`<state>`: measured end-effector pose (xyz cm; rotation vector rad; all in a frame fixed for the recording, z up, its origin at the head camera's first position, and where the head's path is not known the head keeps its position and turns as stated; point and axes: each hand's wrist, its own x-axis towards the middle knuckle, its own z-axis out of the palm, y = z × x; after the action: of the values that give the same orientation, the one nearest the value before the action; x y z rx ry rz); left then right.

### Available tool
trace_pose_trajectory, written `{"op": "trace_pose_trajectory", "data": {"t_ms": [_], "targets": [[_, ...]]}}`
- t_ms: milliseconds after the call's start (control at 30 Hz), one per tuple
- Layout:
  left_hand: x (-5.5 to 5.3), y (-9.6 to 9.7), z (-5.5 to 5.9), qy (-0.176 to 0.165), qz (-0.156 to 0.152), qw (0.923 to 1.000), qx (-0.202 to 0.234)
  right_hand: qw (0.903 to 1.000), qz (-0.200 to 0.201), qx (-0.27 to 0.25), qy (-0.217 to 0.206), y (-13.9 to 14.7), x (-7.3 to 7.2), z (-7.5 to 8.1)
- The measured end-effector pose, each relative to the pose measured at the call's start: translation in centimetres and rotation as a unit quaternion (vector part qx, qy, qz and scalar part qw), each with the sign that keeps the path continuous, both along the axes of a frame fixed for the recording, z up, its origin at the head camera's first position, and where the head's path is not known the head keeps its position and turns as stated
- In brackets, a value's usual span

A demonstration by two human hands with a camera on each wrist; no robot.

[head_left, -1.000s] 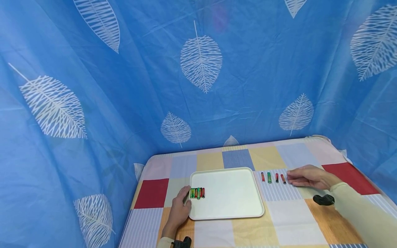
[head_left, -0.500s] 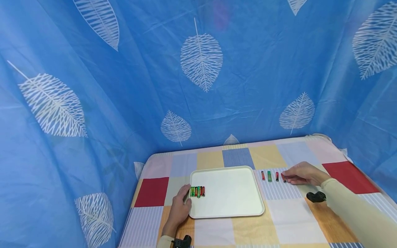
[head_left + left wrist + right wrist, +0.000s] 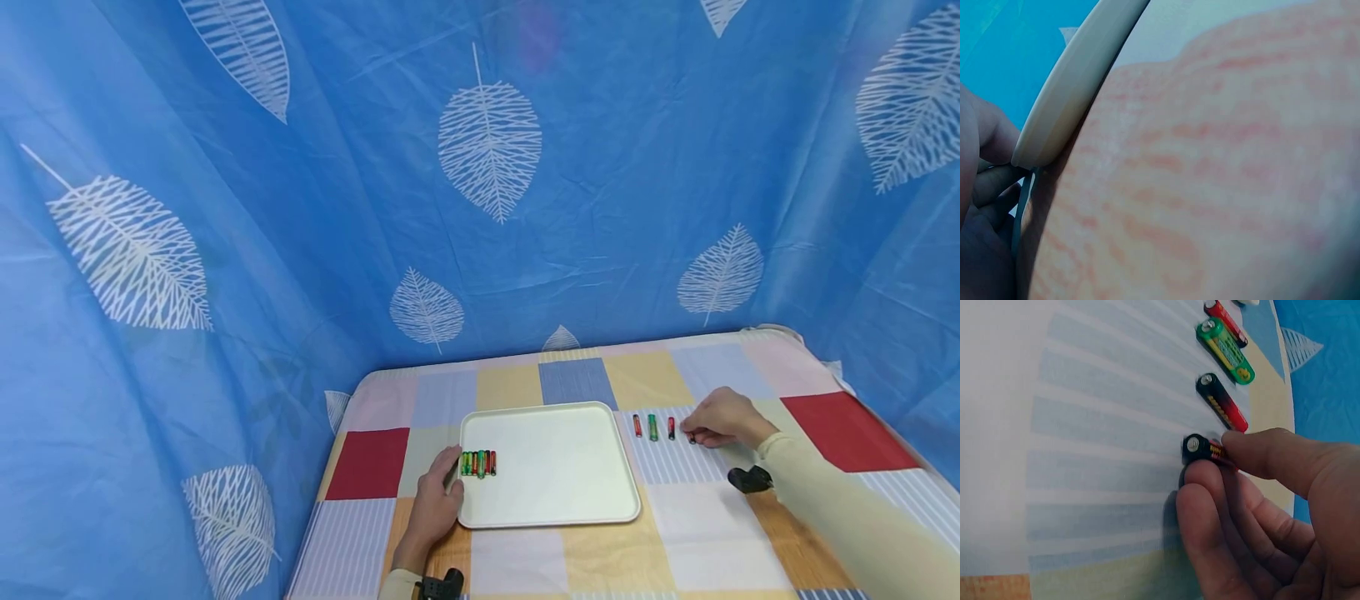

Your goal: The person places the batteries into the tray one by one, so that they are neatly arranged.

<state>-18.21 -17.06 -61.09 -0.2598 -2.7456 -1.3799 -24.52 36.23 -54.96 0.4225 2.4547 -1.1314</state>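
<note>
In the head view, my right hand (image 3: 723, 418) is at the right end of a short row of batteries. Its thumb and fingertips pinch a black-and-red battery (image 3: 1195, 445), whose near end shows past the fingers in the right wrist view. Beside it lie another black-and-red battery (image 3: 1222, 403), a larger green battery (image 3: 1225, 351) and a red battery (image 3: 1227, 324). My left hand (image 3: 435, 498) holds the left rim of a white tray (image 3: 555, 518), thumb and fingers at its edge. Several green and red batteries (image 3: 481, 464) stand side by side against the tray's left wall.
A patchwork tablecloth (image 3: 517, 562) covers the table under the tray and loose batteries. Blue curtains (image 3: 337, 208) with white leaf prints hang behind and along the sides. Black wrist devices (image 3: 750, 479) sit on both forearms.
My right hand has moved left onto the rightmost loose battery and pinched it, covering most of it. The left hand and tray have stayed put.
</note>
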Motion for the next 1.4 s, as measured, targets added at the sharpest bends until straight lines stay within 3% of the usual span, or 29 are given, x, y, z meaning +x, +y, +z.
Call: {"op": "trace_pose_trajectory", "data": {"t_ms": [267, 467, 567, 667, 800, 1067, 1400], "targets": [[0.0, 0.1, 0.2, -0.002, 0.001, 1.0, -0.002, 0.9999, 0.007, -0.009, 0.012, 0.1, 0.4, -0.2], [0.1, 0.0, 0.1, 0.0, 0.002, 1.0, -0.005, 0.9946, 0.011, -0.103, 0.004, 1.2, 0.6, -0.2], [0.2, -0.1, 0.1, -0.002, 0.003, 1.0, -0.005, 0.9833, 0.0, -0.182, -0.01, 1.5, 0.8, 0.3], [0.2, -0.1, 0.2, -0.003, 0.003, 1.0, -0.006, 0.9657, -0.017, -0.258, -0.022, 1.4, 0.9, 0.9], [0.2, 0.0, 0.2, -0.004, 0.005, 1.0, -0.005, 0.9497, -0.013, -0.312, -0.023, 0.4, 1.1, 1.7], [0.4, 0.1, 0.2, -0.003, 0.001, 1.0, -0.001, 0.9428, 0.03, -0.332, -0.012, -3.8, 1.4, 2.7], [0.4, 0.0, 0.3, -0.001, -0.002, 1.0, 0.003, 0.9389, 0.044, -0.341, -0.016, -9.3, 0.5, 2.6]]}}
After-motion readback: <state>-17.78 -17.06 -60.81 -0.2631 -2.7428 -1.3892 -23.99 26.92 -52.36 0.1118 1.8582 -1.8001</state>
